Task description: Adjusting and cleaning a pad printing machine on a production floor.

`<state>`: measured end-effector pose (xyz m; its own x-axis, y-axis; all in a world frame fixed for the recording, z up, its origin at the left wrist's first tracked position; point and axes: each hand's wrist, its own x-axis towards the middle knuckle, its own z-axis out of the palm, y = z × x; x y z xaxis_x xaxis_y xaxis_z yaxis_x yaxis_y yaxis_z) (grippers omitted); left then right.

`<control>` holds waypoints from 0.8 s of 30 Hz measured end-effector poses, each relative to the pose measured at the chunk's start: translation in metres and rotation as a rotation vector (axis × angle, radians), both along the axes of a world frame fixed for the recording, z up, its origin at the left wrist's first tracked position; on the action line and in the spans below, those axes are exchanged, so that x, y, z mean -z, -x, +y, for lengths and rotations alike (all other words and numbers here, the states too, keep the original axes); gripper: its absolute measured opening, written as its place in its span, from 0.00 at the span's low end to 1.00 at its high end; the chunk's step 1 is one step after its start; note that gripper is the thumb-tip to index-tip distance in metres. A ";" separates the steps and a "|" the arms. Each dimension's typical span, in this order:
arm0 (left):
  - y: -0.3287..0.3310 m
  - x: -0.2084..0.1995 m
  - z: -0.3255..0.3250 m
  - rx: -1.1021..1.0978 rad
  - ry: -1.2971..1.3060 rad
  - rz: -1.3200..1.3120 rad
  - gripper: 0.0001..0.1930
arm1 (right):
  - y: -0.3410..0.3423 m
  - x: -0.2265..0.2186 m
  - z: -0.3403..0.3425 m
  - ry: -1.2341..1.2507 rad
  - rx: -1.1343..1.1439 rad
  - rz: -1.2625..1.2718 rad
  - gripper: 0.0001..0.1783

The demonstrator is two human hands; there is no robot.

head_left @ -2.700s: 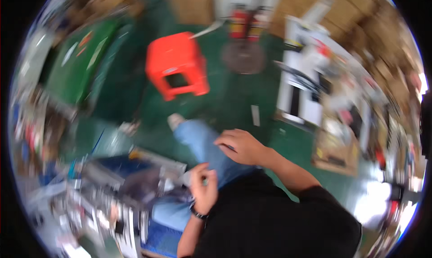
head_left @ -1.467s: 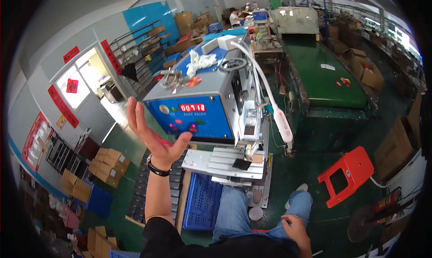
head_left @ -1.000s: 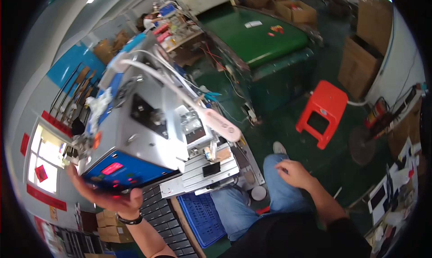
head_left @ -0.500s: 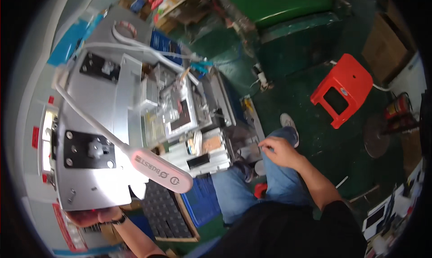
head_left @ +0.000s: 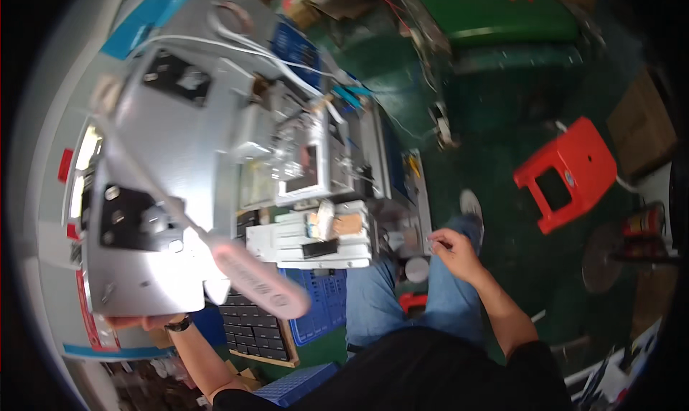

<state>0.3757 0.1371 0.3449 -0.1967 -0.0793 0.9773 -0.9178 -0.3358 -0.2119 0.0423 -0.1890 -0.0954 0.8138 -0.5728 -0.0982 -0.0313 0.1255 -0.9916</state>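
Note:
My left hand [head_left: 149, 320] reaches beneath the near edge of a large silver metal panel [head_left: 143, 282]; the panel hides most of its fingers, so its grip cannot be told. A dark band circles that wrist. Over my right thigh, my right hand [head_left: 457, 254] has its fingers curled, thumb and forefinger together in a pinch; what they hold, if anything, is too small to make out. A pale pink lamp [head_left: 262, 282] on a bendy white neck hangs blurred between panel and lap. White stacked trays [head_left: 352, 256], with small parts and a dark block on top, stand near my knees.
A clear-sided fixture [head_left: 301, 189] stands beyond the trays. Below lie a blue crate [head_left: 316, 325] and a carton of dark boxes [head_left: 255, 332]. A red stool [head_left: 578, 167] stands right on the green floor, near a brown carton [head_left: 642, 128]. White cables cross the far panel.
The whole view has shifted, so bench and stool sit further right. My left hand stays under the panel edge; my right hand stays curled over my thigh.

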 end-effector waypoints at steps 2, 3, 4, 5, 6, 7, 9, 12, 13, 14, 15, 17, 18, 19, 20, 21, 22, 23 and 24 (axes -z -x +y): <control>-0.001 0.001 -0.006 0.030 0.053 -0.025 0.53 | -0.021 -0.024 -0.018 -0.050 -0.004 -0.063 0.11; 0.000 0.001 -0.007 0.098 0.010 -0.010 0.53 | -0.032 -0.046 -0.028 -0.010 -0.025 -0.091 0.11; 0.003 0.001 -0.007 0.005 -0.010 -0.017 0.56 | -0.042 -0.074 -0.042 -0.018 -0.031 -0.014 0.10; 0.007 0.000 -0.004 -0.045 -0.020 -0.017 0.58 | -0.055 -0.107 -0.054 0.082 -0.028 -0.153 0.10; 0.002 0.001 -0.010 0.098 -0.005 -0.024 0.57 | -0.059 -0.146 -0.064 0.127 0.009 -0.121 0.10; 0.004 -0.001 -0.007 0.066 -0.027 -0.051 0.57 | -0.063 -0.190 -0.071 0.282 0.028 -0.321 0.10; 0.001 -0.002 -0.007 0.069 -0.056 -0.070 0.57 | -0.067 -0.284 -0.079 0.637 0.080 -0.566 0.10; -0.001 -0.001 -0.009 0.109 -0.053 -0.088 0.56 | -0.072 -0.421 -0.058 1.025 0.078 -0.889 0.13; -0.002 -0.001 -0.011 0.129 -0.056 -0.091 0.56 | -0.077 -0.460 -0.044 1.075 0.009 -1.000 0.13; -0.002 -0.001 -0.011 0.150 -0.054 -0.096 0.56 | -0.084 -0.496 -0.029 1.082 -0.073 -1.036 0.13; -0.002 -0.002 -0.011 0.160 -0.059 -0.098 0.55 | -0.092 -0.531 -0.015 1.190 -0.158 -1.039 0.13; 0.001 -0.003 -0.011 0.174 -0.081 -0.095 0.54 | -0.108 -0.578 0.020 1.246 -0.303 -0.950 0.14; 0.003 -0.004 -0.011 0.188 -0.088 -0.085 0.54 | -0.120 -0.592 0.039 1.202 -0.357 -0.919 0.14; 0.005 -0.006 -0.011 0.188 -0.091 -0.086 0.54 | -0.134 -0.604 0.056 1.240 -0.367 -0.862 0.15; 0.007 -0.007 -0.010 0.180 -0.097 -0.083 0.54 | -0.153 -0.613 0.075 1.257 -0.379 -0.840 0.16; 0.009 -0.008 -0.011 0.172 -0.093 -0.087 0.54 | -0.167 -0.619 0.090 1.272 -0.388 -0.813 0.18; 0.012 -0.009 -0.011 0.179 -0.088 -0.075 0.53 | -0.176 -0.624 0.103 1.382 -0.395 -0.662 0.19; 0.013 -0.010 -0.011 0.177 -0.087 -0.074 0.53 | -0.184 -0.627 0.114 1.484 -0.402 -0.504 0.20; 0.015 -0.010 -0.011 0.181 -0.086 -0.066 0.53 | -0.190 -0.629 0.123 1.577 -0.409 -0.344 0.21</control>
<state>0.3607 0.1257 0.3550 -0.2787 -0.1197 0.9529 -0.9446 -0.1449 -0.2945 0.2328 -0.0662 0.5337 0.7849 0.3133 0.5346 0.4247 -0.9002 -0.0960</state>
